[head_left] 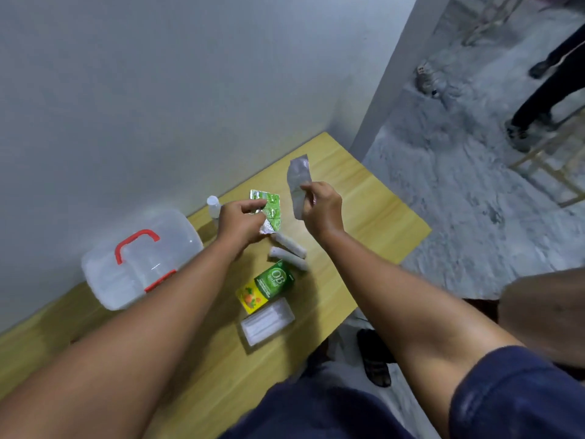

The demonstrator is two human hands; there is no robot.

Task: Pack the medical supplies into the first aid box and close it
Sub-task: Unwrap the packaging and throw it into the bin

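My left hand (pixel 242 221) holds a green and silver blister pack (pixel 270 209) above the wooden table (pixel 373 217). To its right, my right hand (pixel 321 209) pinches a silver foil strip (pixel 297 182), lifted off the table. The clear first aid box (pixel 139 258), with a red handle and red latch, stands shut at the left by the wall. Below my hands lie two white bandage rolls (pixel 288 250), a green and yellow medicine box (pixel 267 286) and a clear plastic case (pixel 267 321) of white items. A small white-capped bottle (pixel 214 206) stands behind my left hand.
The table stands against a grey wall; its right edge drops to a rough concrete floor. A person's dark legs (pixel 547 90) stand at the far right. A sandal (pixel 375 359) lies on the floor by the table's near corner.
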